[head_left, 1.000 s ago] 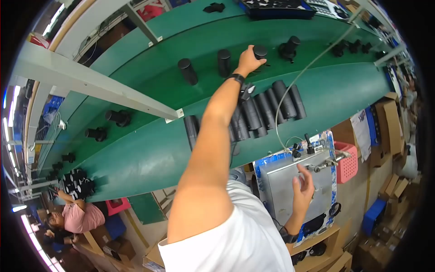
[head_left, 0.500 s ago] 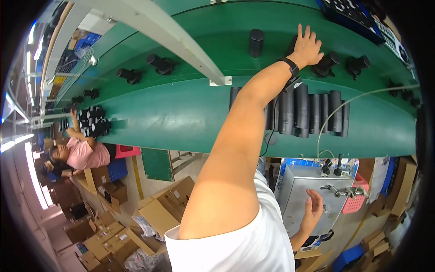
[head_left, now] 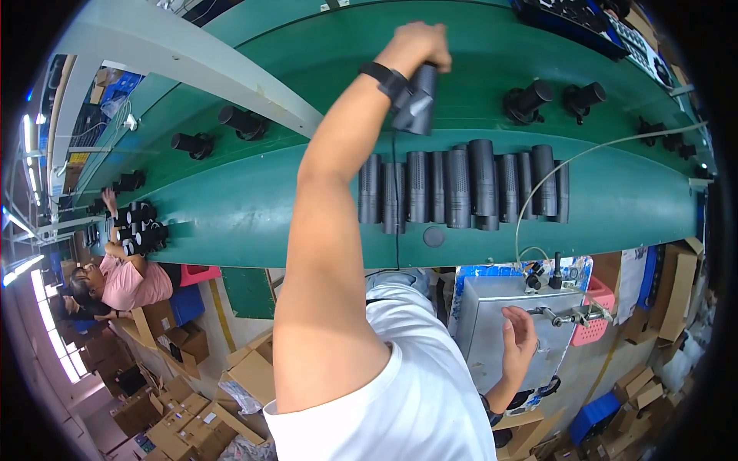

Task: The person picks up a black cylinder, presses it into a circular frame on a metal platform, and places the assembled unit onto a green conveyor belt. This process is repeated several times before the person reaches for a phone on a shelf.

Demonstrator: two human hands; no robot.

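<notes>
My left hand (head_left: 421, 48) reaches to the far part of the green bench. Its fingers curl around the upper end of a black tube (head_left: 420, 107), which tilts below the hand; whether a second tube is in the grip I cannot tell. A thin black cord (head_left: 397, 200) runs down from near that wrist across the bench. Closer to me, several black tubes (head_left: 459, 188) with ribbed ends lie side by side in a row. A round dark disc (head_left: 434, 237) is at the near edge. My right hand (head_left: 520, 338), fingers loosely bent and thumb apart, is empty beside a grey metal box.
Black parts with upright tubes (head_left: 529, 100) stand on the far green strip, right and left. A pale post (head_left: 223, 69) slants across the left. The grey metal box (head_left: 492, 315) has fittings and a thin hose (head_left: 592, 160). Another person in pink (head_left: 138, 280) works far left.
My left hand has moved left and its spread fingers have closed around a black tube. The far spot it reached over is now bare. My right hand stays about the same.
</notes>
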